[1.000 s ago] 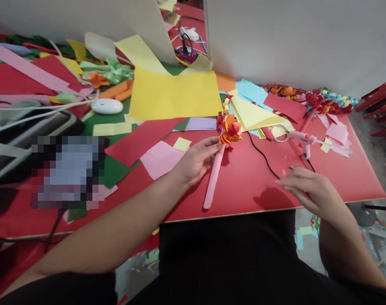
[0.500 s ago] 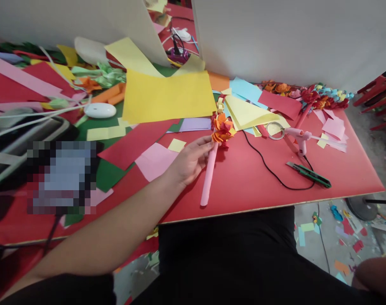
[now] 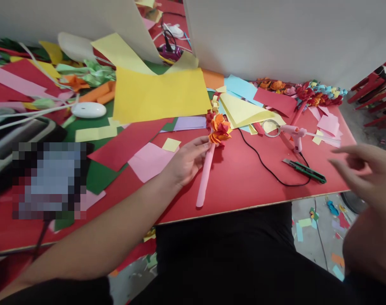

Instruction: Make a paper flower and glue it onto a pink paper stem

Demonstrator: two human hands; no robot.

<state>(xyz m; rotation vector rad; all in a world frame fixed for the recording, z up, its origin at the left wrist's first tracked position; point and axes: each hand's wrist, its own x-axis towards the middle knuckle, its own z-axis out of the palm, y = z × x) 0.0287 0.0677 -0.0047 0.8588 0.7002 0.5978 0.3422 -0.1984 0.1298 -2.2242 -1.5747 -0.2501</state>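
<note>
My left hand rests on the red table and grips a pink rolled-paper stem just below its orange and red paper flower. My right hand hovers blurred above the table's right front corner, fingers spread, with nothing in it. A green utility knife lies on the table to its left. A pink glue gun with a black cord lies behind the knife.
Sheets of coloured paper cover the back and left, the largest a yellow sheet. A white mouse sits at left, a tape roll by the glue gun. Paper flowers line the white wall. Scraps litter the floor at right.
My right hand left the table, leaving the green knife lying there, dropped out of view, and has come back up at the right edge. The left hand kept its grip on the stem.
</note>
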